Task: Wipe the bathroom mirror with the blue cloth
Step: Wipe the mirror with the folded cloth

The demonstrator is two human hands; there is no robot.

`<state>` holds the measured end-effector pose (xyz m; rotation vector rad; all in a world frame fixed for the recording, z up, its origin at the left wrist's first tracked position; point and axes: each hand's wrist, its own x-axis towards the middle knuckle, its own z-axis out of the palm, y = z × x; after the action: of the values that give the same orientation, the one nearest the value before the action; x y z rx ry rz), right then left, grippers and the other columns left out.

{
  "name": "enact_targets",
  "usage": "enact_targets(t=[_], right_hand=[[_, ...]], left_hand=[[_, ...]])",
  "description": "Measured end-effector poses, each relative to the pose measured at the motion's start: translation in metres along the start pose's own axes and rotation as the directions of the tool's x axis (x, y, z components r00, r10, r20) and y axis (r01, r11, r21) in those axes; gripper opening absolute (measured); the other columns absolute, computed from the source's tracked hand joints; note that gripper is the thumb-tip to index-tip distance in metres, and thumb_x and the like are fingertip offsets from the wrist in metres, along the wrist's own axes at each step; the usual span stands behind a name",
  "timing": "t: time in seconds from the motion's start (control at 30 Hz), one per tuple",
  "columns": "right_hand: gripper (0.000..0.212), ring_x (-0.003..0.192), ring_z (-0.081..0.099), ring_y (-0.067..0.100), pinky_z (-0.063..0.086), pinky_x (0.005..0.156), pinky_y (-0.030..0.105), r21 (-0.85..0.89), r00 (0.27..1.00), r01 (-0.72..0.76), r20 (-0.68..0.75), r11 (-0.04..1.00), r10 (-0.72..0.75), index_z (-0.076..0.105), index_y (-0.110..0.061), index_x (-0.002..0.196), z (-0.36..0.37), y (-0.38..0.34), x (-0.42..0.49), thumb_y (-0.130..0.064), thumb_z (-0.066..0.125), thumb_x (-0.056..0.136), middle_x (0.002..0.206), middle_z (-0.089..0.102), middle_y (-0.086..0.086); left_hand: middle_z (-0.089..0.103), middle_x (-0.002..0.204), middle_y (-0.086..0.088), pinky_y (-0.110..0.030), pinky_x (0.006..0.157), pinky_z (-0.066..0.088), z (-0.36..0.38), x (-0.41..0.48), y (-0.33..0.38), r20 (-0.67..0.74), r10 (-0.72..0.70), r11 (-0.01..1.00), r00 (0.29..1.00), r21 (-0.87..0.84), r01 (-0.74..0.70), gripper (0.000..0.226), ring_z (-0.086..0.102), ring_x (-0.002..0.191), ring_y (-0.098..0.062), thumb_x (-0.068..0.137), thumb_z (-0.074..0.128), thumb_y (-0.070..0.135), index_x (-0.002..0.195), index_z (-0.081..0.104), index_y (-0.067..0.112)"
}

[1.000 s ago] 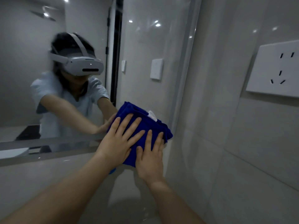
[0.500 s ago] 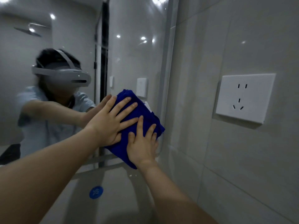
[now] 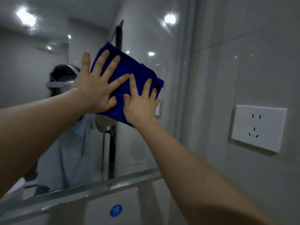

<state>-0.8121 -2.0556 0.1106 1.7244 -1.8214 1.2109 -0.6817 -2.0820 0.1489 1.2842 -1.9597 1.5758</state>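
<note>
A folded blue cloth (image 3: 134,73) lies flat against the bathroom mirror (image 3: 142,30), near the mirror's right edge. My left hand (image 3: 95,88) presses on the cloth's left part with fingers spread; its outer fingers rest on the glass. My right hand (image 3: 141,101) presses on the cloth's lower right part, fingers spread too. The two hands touch side by side. The mirror shows a reflected person wearing a white headset, partly hidden by my arms and the cloth.
A white wall socket (image 3: 258,127) sits on the grey tiled wall to the right of the mirror. A metal ledge (image 3: 90,190) runs along the mirror's bottom edge. A round blue sticker (image 3: 116,210) is on the panel below it.
Both hands have slid the blue cloth upward along the mirror's right side, from near the bottom ledge to well above it. My view has tilted up with them.
</note>
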Motion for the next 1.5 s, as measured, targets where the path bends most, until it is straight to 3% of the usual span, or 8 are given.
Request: enact_targets(t=[0.3,0.5,0.8,1.0,1.1,1.2,1.33,1.5], right_hand=[[0.059,0.139,-0.01,0.04,-0.005,0.11,0.057,-0.079,0.992,0.126,-0.015,0.989,-0.128,-0.007,-0.04,0.144,0.008,-0.051,0.006,-0.035,0.03,0.098,0.153,-0.02,0.01],[0.059,0.139,-0.012,0.039,-0.006,0.109,0.057,-0.075,0.975,0.222,-0.014,0.972,-0.224,-0.004,-0.041,0.144,0.022,-0.091,0.0,-0.037,0.031,0.098,0.153,-0.021,0.008],[0.063,0.14,-0.008,0.035,0.004,0.111,0.056,-0.08,0.973,0.229,-0.011,0.97,-0.231,-0.004,-0.041,0.144,0.02,-0.096,-0.003,-0.041,0.035,0.095,0.155,-0.016,0.005],[0.077,0.142,0.009,0.028,0.022,0.111,0.046,-0.035,0.968,0.229,-0.101,0.973,-0.231,-0.005,-0.027,0.147,0.013,-0.089,-0.004,-0.047,0.043,0.09,0.157,-0.002,0.004],[0.066,0.138,0.021,0.026,0.031,0.106,0.043,-0.062,0.965,0.226,-0.123,0.972,-0.233,-0.002,-0.025,0.148,0.007,-0.09,-0.005,-0.041,0.035,0.095,0.157,0.005,0.004],[0.057,0.13,0.032,0.025,0.037,0.098,0.039,-0.206,0.951,0.234,-0.156,0.95,-0.268,0.004,-0.023,0.148,0.0,-0.09,-0.001,-0.031,0.031,0.099,0.154,0.015,0.005],[0.058,0.127,0.029,0.028,0.03,0.097,0.039,-0.333,0.955,0.184,-0.161,0.925,-0.248,0.01,-0.023,0.148,-0.007,-0.091,0.005,-0.032,0.037,0.097,0.15,0.017,0.008],[0.06,0.133,0.016,0.033,0.016,0.105,0.053,-0.321,0.974,0.104,-0.16,0.941,-0.162,0.016,-0.034,0.145,-0.012,-0.092,0.008,-0.038,0.045,0.093,0.153,0.0,0.012]], left_hand=[[-0.019,0.151,-0.019,-0.067,0.104,0.007,0.013,-0.034,-0.035,-0.027,-0.154,0.966,0.988,-0.215,0.145,0.074,-0.017,0.136,-0.043,0.082,0.009,0.058,0.144,-0.017,0.027],[-0.006,0.153,-0.022,-0.07,0.101,0.006,0.031,-0.068,-0.067,-0.093,-0.233,0.931,0.968,-0.31,0.194,0.074,-0.009,0.138,-0.043,0.082,0.022,0.054,0.146,-0.001,0.026],[-0.02,0.151,-0.016,-0.069,0.102,0.008,0.03,-0.076,-0.082,0.0,-0.201,0.966,0.98,-0.164,0.198,0.073,-0.013,0.138,-0.039,0.082,0.009,0.064,0.139,-0.024,0.033],[-0.018,0.151,-0.018,-0.06,0.101,0.018,0.019,-0.078,-0.094,-0.045,-0.207,0.946,0.977,-0.266,0.188,0.07,0.002,0.139,-0.034,0.08,0.006,0.064,0.144,-0.005,0.037],[-0.009,0.154,-0.017,-0.055,0.101,0.021,0.015,-0.075,-0.098,-0.053,-0.221,0.945,0.974,-0.26,0.2,0.065,0.008,0.137,-0.032,0.086,0.01,0.058,0.145,-0.003,0.034],[0.007,0.154,-0.016,-0.054,0.101,0.022,0.009,-0.071,-0.105,-0.102,-0.23,0.947,0.968,-0.253,0.199,0.06,0.019,0.132,-0.032,0.092,0.016,0.049,0.146,0.005,0.026],[0.011,0.153,-0.013,-0.055,0.104,0.014,0.011,-0.07,-0.112,-0.11,-0.221,0.956,0.969,-0.22,0.193,0.057,0.018,0.133,-0.031,0.095,0.022,0.043,0.146,0.012,0.022],[0.013,0.154,-0.006,-0.056,0.104,0.012,0.014,-0.074,-0.108,-0.067,-0.324,0.887,0.944,-0.368,0.278,0.053,0.017,0.132,-0.036,0.094,0.033,0.042,0.144,0.022,0.027]])
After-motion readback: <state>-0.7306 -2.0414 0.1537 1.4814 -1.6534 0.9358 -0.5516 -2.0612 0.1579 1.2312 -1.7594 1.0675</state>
